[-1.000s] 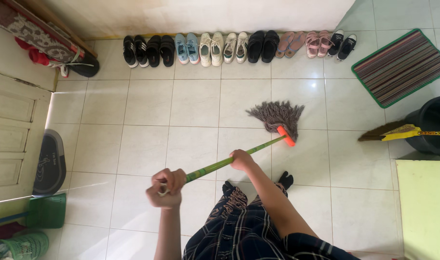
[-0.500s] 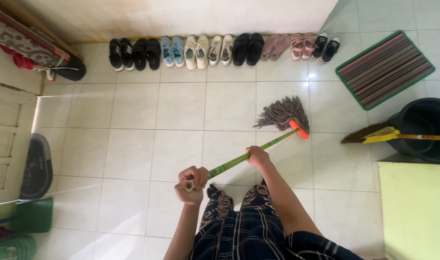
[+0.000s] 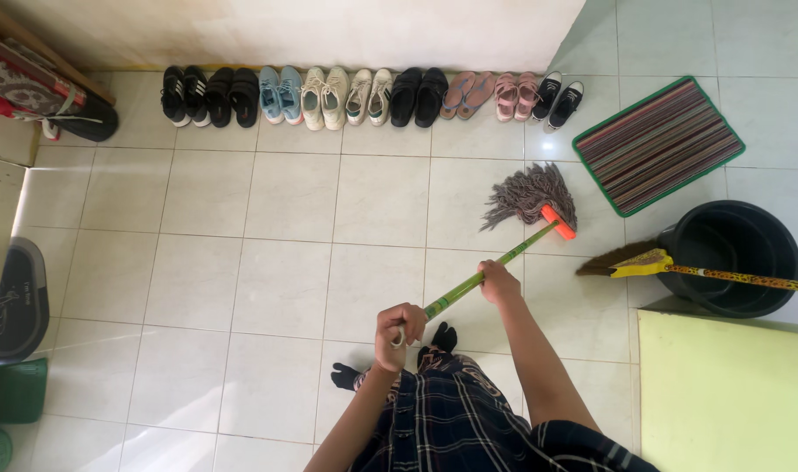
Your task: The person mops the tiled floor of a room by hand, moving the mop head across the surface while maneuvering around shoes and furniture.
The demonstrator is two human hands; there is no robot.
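I hold a mop with a green handle (image 3: 495,265) in both hands. My left hand (image 3: 400,330) grips the near end of the handle, close to my body. My right hand (image 3: 498,282) grips it farther along, toward the head. The grey string mop head (image 3: 526,194) with its orange clamp (image 3: 558,222) rests on the white tiled floor (image 3: 285,280), ahead and to the right. My feet in black socks (image 3: 444,336) stand just below the handle.
A row of several pairs of shoes (image 3: 364,92) lines the far wall. A striped doormat (image 3: 657,143) lies at the right, a black bucket (image 3: 731,257) and a yellow-handled broom (image 3: 670,266) beside it. A light green surface (image 3: 731,393) fills the lower right. A dark scale (image 3: 16,301) lies at left.
The mop head has slid to the right across the tiles, and my hands and view have shifted right with it. More of the bucket shows now.
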